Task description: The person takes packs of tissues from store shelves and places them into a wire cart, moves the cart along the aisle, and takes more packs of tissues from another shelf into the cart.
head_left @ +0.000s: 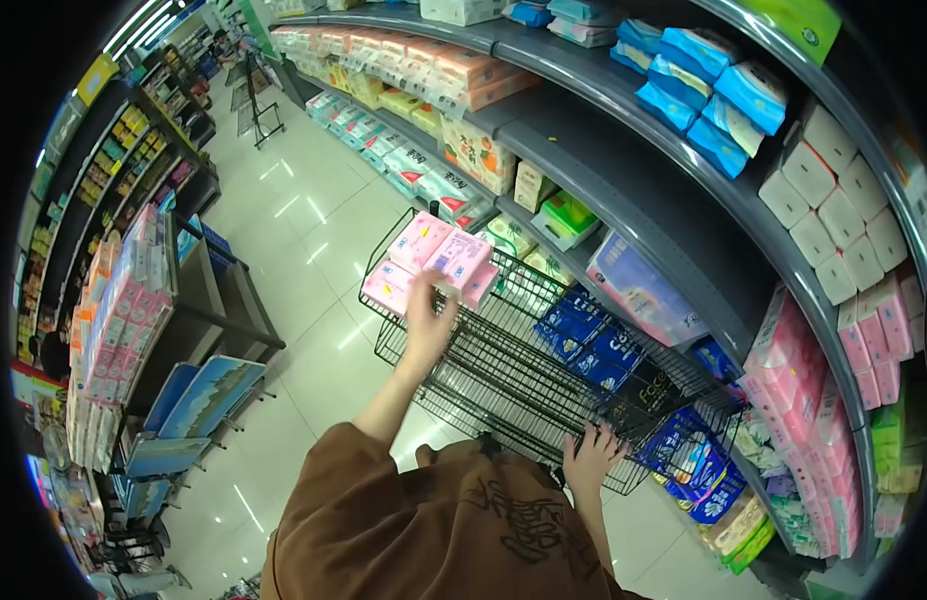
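Observation:
My left hand [430, 305] reaches over the far left end of a black wire cart [464, 345], at the near edge of some pink tissue packs [420, 240]. Its fingers are bent and partly hidden, and whether they grip a pack cannot be made out. The pink packs sit together in the cart's corner. My right hand [593, 456] rests with fingers spread on the near rim of the cart, holding nothing. Dark blue packs [594, 340] are visible beyond the cart's wires on the right.
Curved grey shelves [624, 130] with tissue packs run along the right. A display rack [224, 310] with pink packs and picture boards stands on the left. Tiled floor [304, 230] lies between them, with another wire cart [259, 115] farther off.

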The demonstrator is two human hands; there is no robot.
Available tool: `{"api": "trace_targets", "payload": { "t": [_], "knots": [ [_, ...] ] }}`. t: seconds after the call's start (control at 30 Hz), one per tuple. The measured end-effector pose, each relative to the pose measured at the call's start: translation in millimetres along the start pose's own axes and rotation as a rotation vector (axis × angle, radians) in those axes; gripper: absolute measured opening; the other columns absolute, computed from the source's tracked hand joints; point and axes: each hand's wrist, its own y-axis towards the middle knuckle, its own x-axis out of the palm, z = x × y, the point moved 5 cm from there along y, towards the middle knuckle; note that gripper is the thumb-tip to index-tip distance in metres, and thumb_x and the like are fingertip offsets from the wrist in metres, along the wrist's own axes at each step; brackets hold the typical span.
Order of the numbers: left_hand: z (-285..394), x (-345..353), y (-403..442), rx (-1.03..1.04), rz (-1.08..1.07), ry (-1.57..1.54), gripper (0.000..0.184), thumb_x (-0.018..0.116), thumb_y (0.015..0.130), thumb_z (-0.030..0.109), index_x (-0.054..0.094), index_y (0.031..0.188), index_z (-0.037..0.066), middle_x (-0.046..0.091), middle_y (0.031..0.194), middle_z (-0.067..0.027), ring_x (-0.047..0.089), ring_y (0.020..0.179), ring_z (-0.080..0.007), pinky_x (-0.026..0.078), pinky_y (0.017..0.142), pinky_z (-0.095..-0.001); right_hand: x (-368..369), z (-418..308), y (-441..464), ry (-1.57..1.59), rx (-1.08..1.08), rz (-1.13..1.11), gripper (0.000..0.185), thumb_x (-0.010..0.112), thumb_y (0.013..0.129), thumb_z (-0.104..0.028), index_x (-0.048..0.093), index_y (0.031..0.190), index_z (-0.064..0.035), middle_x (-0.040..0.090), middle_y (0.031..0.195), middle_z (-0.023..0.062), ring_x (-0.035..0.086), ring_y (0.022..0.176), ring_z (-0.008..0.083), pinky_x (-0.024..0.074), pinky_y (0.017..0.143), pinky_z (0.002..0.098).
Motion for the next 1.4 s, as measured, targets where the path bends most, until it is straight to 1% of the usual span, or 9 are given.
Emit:
{"api": "trace_targets", "payload": {
  "t": [0.07,0.17,0.57,0.7,0.8,0.87,0.97,1.17,1.4],
  "knots": [
    [-11,-20,40,0.196,0.029,0.356,0.045,0.078,0.083,0.014,0.059,0.123,0.006,0.056,0.132,-0.0174,0.052,0.124,-0.0359,0.045,0.102,-0.0457,17,10,-3,0.022,0.015,0.000,0.052,0.065,0.093,-0.042,0.057,0.132,-0.0085,0.048,0.141,0.0160,0.043,0.132,0.0365,0.0136,0.115,0.0710],
    [-55,-27,77,-0.019,-0.075,0.533,0.076,0.084,0.075,0.046,0.058,0.136,0.010,0.043,0.147,-0.0268,0.039,0.137,-0.0467,0.035,0.114,-0.0540,17,11,-3,0.013,0.011,0.009,0.050,0.066,0.093,-0.041,0.058,0.130,-0.0094,0.050,0.139,0.0142,0.045,0.131,0.0364,0.0148,0.116,0.0697],
    [-67,26,109,-0.217,-0.558,0.834,0.097,0.074,0.059,0.083,0.066,0.137,0.026,0.016,0.168,-0.0205,0.007,0.145,-0.0673,0.004,0.114,-0.0765,15,2,-1,-0.012,0.059,0.057,0.050,0.072,0.086,-0.035,0.059,0.128,-0.0119,0.052,0.134,0.0138,0.047,0.127,0.0351,0.0168,0.117,0.0679],
    [-85,28,115,-0.228,-0.763,0.912,0.104,0.071,0.060,0.087,0.055,0.148,0.034,0.018,0.168,-0.0243,0.015,0.152,-0.0540,0.013,0.116,-0.0735,20,-3,0,-0.022,0.041,0.056,0.049,0.073,0.083,-0.034,0.059,0.126,-0.0130,0.053,0.131,0.0139,0.048,0.126,0.0347,0.0187,0.116,0.0689],
    [-106,39,124,-0.054,-0.769,0.874,0.108,0.076,0.067,0.077,0.044,0.155,0.026,0.047,0.155,-0.0209,0.024,0.151,-0.0492,0.022,0.121,-0.0605,16,6,-1,-0.089,0.066,0.062,0.048,0.073,0.081,-0.034,0.060,0.123,-0.0145,0.054,0.126,0.0131,0.050,0.123,0.0349,0.0222,0.113,0.0696],
    [-158,48,134,0.000,-0.856,0.813,0.113,0.078,0.065,0.077,0.044,0.155,0.019,0.037,0.161,-0.0216,0.026,0.150,-0.0485,0.023,0.123,-0.0545,17,10,-4,-0.065,0.081,0.065,0.047,0.072,0.082,-0.034,0.060,0.123,-0.0142,0.053,0.126,0.0130,0.050,0.122,0.0350,0.0234,0.112,0.0696],
    [-103,27,124,-0.200,-0.911,0.877,0.092,0.083,0.057,0.075,0.069,0.132,0.023,-0.004,0.170,-0.0235,0.017,0.144,-0.0667,0.018,0.117,-0.0717,9,10,-7,-0.051,0.076,0.109,0.046,0.074,0.080,-0.028,0.060,0.122,-0.0142,0.052,0.126,0.0124,0.049,0.122,0.0354,0.0242,0.112,0.0697],
    [-42,25,71,0.167,-0.607,0.893,0.067,0.093,0.050,0.057,0.081,0.098,0.012,0.010,0.169,-0.0127,0.032,0.134,-0.0649,0.025,0.110,-0.0738,11,6,-8,-0.006,0.077,0.147,0.045,0.073,0.078,-0.020,0.060,0.121,-0.0144,0.051,0.125,0.0121,0.048,0.122,0.0350,0.0241,0.112,0.0706],
    [13,64,11,0.524,-0.641,0.775,0.054,0.094,0.051,0.041,0.081,0.092,0.009,0.044,0.155,-0.0058,0.035,0.138,-0.0497,0.024,0.113,-0.0690,11,6,-7,-0.039,0.061,0.176,0.043,0.071,0.078,-0.019,0.059,0.119,-0.0139,0.052,0.122,0.0127,0.050,0.121,0.0342,0.0248,0.112,0.0703]
  ]
}}
